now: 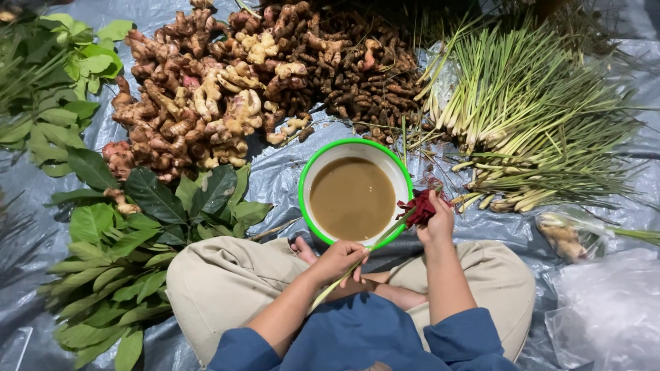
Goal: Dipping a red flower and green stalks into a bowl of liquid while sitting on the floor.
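Lemongrass stalk (347, 264) slants across the near rim of the green-rimmed bowl (306, 199), left hand (338, 260) gripping its lower part, right hand (434, 221) closed on red cloth (418, 208) beside that bowl.

Basin (309, 165) of liquid before the knees — roots (227, 89) behind, leaves (117, 254) left, stalks (536, 117) right.

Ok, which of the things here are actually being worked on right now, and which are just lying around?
In hand:
left hand and right hand holding one long pale green lemongrass stalk
crumpled dark red cloth at the right hand
green-rimmed white bowl of muddy brown water

Lying about:
pile of knobbly ginger roots
heap of lemongrass stalks
broad green leaves
clear plastic bags
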